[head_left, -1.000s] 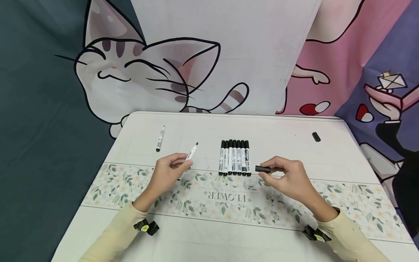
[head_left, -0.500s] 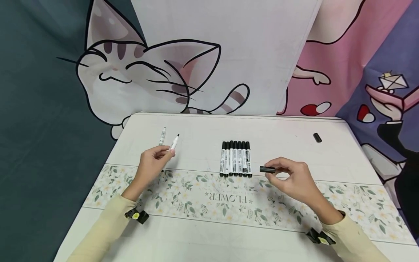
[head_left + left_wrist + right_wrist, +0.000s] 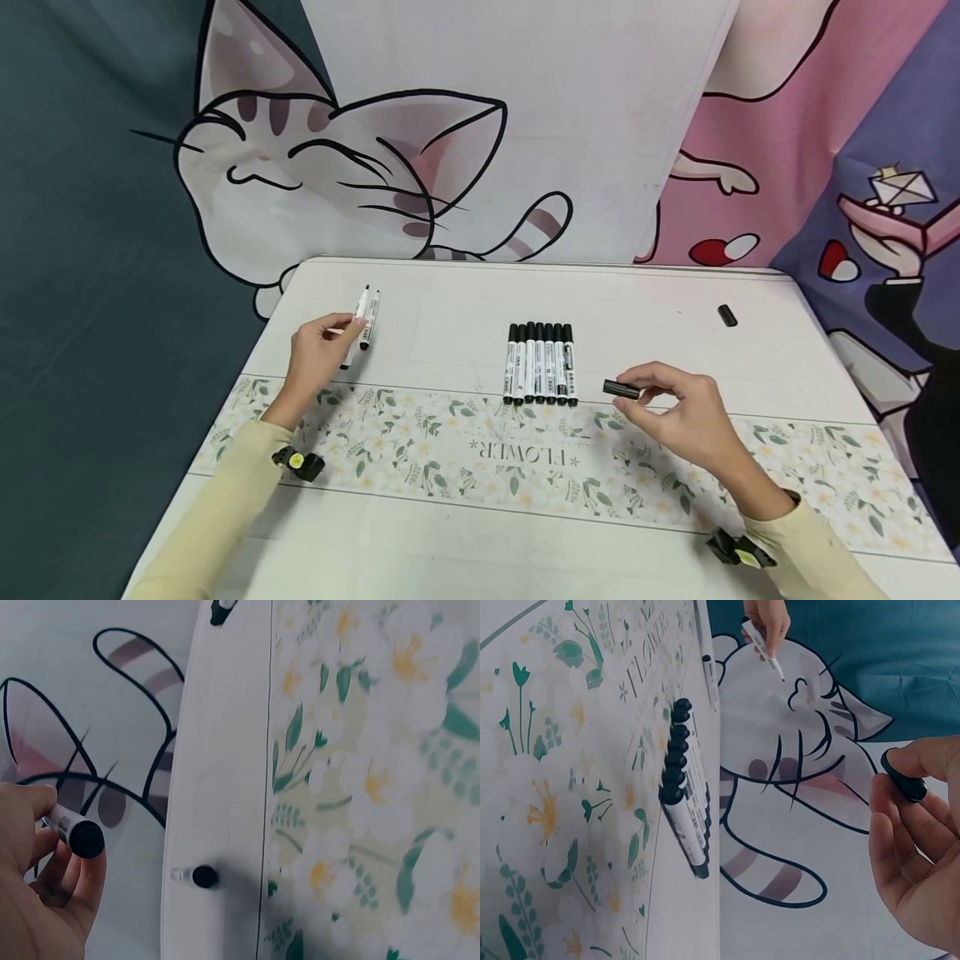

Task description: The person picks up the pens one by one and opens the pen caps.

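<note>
My left hand (image 3: 318,354) pinches an uncapped white marker (image 3: 362,303) between thumb and fingers, its dark tip pointing up and away. Just right of it a second uncapped marker (image 3: 371,321) lies on the table; the left wrist view shows its black end (image 3: 205,876) below the hand. The held marker's black end (image 3: 86,838) faces that camera, clear of the tabletop. In my right hand (image 3: 682,410), thumb and fingertips pinch a black marker cap (image 3: 621,389), held sideways; the right wrist view shows the cap (image 3: 904,777) too.
A neat row of several capped markers (image 3: 540,364) lies mid-table, left of my right hand. Another black cap (image 3: 727,315) lies at the far right. A flower-printed band (image 3: 450,454) crosses the white table (image 3: 480,550). Behind the table's back edge hangs a cat-patterned cloth (image 3: 600,125).
My left hand has carried its uncapped marker leftward, from near the table's middle to beside the lying marker. My right hand has shifted slightly right, still holding the cap.
</note>
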The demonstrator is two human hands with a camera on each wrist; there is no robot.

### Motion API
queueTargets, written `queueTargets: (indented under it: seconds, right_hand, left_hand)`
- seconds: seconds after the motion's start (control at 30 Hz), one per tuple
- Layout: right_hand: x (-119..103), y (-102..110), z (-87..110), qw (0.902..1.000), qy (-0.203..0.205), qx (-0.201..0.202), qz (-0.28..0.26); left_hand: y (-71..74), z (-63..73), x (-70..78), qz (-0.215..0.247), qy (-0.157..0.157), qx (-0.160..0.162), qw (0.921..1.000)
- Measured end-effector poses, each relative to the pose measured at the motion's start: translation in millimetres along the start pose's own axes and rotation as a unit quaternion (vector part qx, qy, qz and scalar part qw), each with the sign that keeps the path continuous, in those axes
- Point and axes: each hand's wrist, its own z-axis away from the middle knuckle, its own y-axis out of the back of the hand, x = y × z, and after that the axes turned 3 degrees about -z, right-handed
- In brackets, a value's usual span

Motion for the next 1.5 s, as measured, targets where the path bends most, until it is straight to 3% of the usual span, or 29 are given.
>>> queueTargets:
  seconds: [0.47, 0.83, 1.5]
  right_hand:
    - [2.4, 5.0, 3.1, 0.9997, 0.01, 0.019, 0.008]
    - [5.3, 10.5, 8.1, 0.9989, -0.025, 0.035, 0.018]
    - [9.8, 14.5, 18.5, 0.998, -0.039, 0.05, 0.003]
  left_hand:
    - [-0.6, -36.0, -29.4, -0.02, 0.041, -0.014, 0.9988]
    - [-8.0, -55.2, -56.8, -0.024, 0.078, -0.025, 0.9963]
    - [-27.8, -70.4, -60.2, -0.036, 0.118, -0.054, 0.9909]
